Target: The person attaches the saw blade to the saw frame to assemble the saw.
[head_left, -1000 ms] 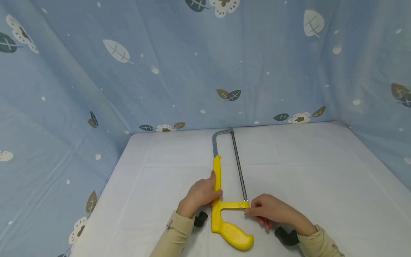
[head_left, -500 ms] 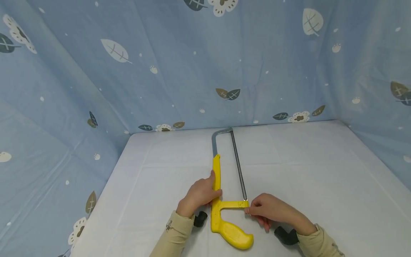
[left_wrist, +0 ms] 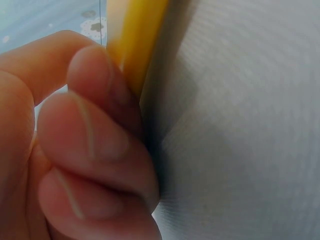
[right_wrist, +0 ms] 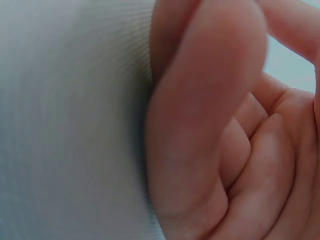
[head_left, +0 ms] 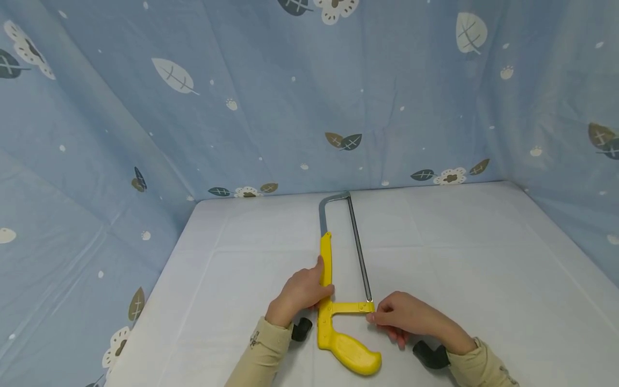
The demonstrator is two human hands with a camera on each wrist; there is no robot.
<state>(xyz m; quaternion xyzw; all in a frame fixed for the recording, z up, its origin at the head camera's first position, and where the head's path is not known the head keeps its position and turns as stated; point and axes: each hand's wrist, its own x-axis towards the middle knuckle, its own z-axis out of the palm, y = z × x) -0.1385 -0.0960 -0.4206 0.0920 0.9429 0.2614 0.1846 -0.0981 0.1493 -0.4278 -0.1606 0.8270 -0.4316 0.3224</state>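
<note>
A hacksaw [head_left: 353, 352] with a yellow handle and grey metal front bow lies flat on the white cloth, its handle towards me. Its blade [head_left: 358, 244] runs along the right side. My left hand [head_left: 301, 293] grips the yellow part of the frame from the left; in the left wrist view its curled fingers [left_wrist: 85, 130] sit against the yellow edge. At the blade's near end, my right hand [head_left: 411, 314] pinches with thumb and finger at the tensioning wing nut, which the fingertips hide. The right wrist view shows curled fingers [right_wrist: 200, 115] close to the cloth, without the saw.
White cloth [head_left: 242, 279] covers the table. Blue patterned fabric [head_left: 271, 107] hangs behind and at both sides, and the saw's tip reaches almost to it. Black wrist-worn pieces [head_left: 430, 356] show beside both sleeves.
The right thumb and fingertip have shifted slightly at the saw's corner; a small metal tip seen below them earlier is now covered. The left hand and the saw have stayed put.
</note>
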